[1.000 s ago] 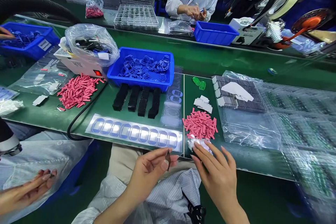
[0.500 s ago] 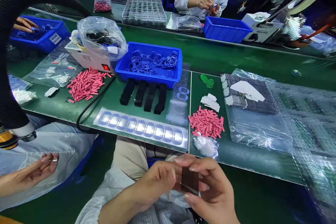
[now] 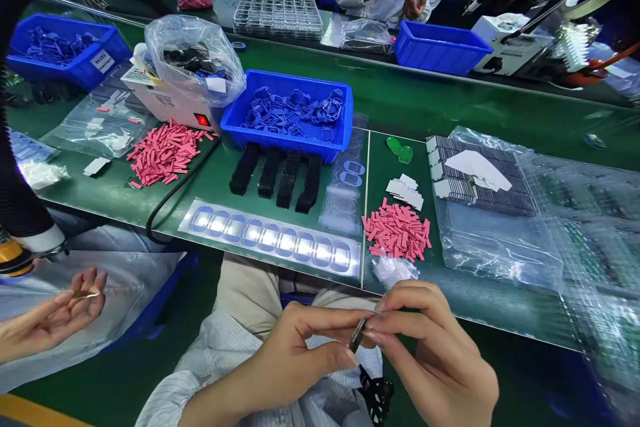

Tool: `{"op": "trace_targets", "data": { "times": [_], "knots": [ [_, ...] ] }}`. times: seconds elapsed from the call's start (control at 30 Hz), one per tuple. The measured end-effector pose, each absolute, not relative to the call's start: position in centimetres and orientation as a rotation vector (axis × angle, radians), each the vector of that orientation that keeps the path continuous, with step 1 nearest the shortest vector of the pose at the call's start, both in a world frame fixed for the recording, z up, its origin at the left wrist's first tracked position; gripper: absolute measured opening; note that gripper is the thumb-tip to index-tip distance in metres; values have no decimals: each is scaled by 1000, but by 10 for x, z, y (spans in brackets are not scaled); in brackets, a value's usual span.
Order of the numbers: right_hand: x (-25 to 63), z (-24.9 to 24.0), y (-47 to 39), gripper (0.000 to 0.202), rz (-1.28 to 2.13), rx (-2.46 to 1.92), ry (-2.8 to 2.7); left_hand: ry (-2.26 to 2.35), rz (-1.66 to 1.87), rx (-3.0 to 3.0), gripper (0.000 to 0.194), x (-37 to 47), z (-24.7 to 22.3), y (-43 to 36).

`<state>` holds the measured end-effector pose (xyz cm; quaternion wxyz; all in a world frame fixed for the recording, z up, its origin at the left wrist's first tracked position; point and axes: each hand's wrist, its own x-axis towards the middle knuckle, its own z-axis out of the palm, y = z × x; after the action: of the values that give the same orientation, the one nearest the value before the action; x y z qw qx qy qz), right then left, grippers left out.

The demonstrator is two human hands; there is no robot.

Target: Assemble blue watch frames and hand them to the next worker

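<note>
A small dark flat rectangular panel [image 3: 357,335], thin and turned nearly edge-on, is held over my lap. My left hand [image 3: 305,347] grips its side between thumb and fingers. At the panel's upper edge, my right hand [image 3: 430,340] has thumb and fingertips pinched together; whether a thin film is also between them I cannot tell. A black object with cut-outs [image 3: 375,395] shows below the hands, partly hidden by them. Just beyond, at the table edge, lie a small clear plastic bag [image 3: 395,269] and a heap of pink strips [image 3: 397,230].
A strip of oval-framed films [image 3: 270,237] lies along the front edge. Behind it are black stacks [image 3: 275,177] and a blue bin [image 3: 287,143] of blue frames. Stacked grey panels [image 3: 485,180] rest at right. A black hose [image 3: 20,107] and a co-worker's hand [image 3: 65,307] are at left.
The panel has turned from face-on to nearly edge-on. My right hand has moved right and now pinches at its upper edge. The co-worker's hand at left has opened somewhat.
</note>
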<state>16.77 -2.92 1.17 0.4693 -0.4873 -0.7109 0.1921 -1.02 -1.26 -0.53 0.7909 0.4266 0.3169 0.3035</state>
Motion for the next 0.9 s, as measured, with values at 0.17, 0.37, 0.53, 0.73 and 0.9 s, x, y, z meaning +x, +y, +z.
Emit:
{"op": "trace_targets", "data": {
  "times": [0.17, 0.37, 0.53, 0.73, 0.9],
  "knots": [
    [168, 9, -31, 20, 535, -1217, -1703, 720, 629, 1014, 44, -12, 0, -11],
    [170, 7, -31, 22, 501, -1208, -1717, 728, 625, 1016, 43, -12, 2, -11],
    [169, 9, -29, 22, 504, -1206, -1723, 741, 594, 1003, 41, -11, 6, -9],
    [171, 6, -28, 17, 574, -1206, -1703, 780, 618, 1120, 37, -12, 5, -10],
    [169, -3, -30, 14, 566, -1215, -1783, 822, 627, 1137, 37, -10, 0, -13]
  ]
}}
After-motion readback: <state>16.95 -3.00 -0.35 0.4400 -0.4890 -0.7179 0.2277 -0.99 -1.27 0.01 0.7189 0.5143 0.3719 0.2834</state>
